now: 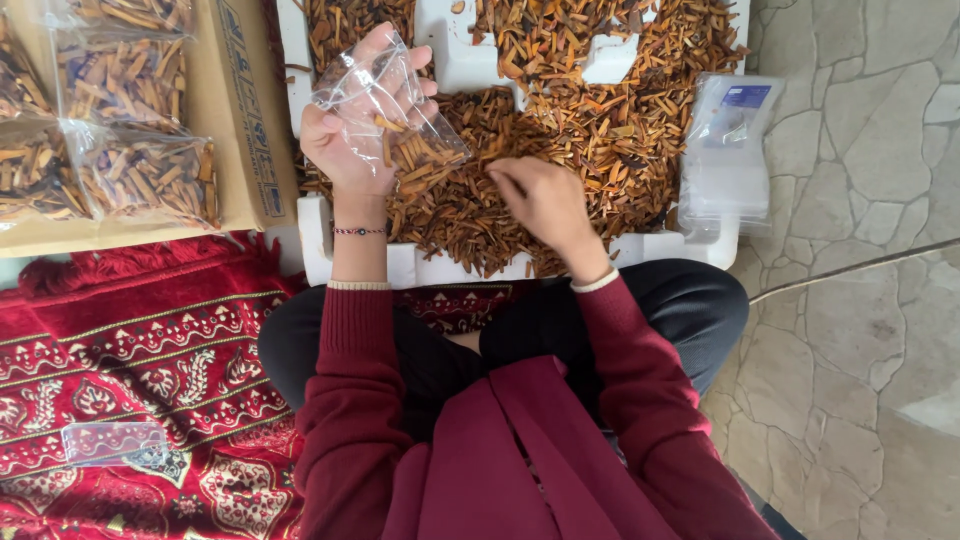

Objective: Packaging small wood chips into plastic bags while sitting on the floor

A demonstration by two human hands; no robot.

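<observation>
The left hand [350,140] is gripping a clear plastic bag [385,100], partly filled with brown bark chips, over the white tray [440,262]. The right hand [545,200] is pinching into the chip pile [590,130], fingertips hidden.

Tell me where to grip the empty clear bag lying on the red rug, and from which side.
The clear bag lies flat on the red rug, apart from both hands, so nothing stands up to grasp. Probably best to come from above and pinch one short edge, lifting a corner off the fabric; the left hand is on its side.
</observation>
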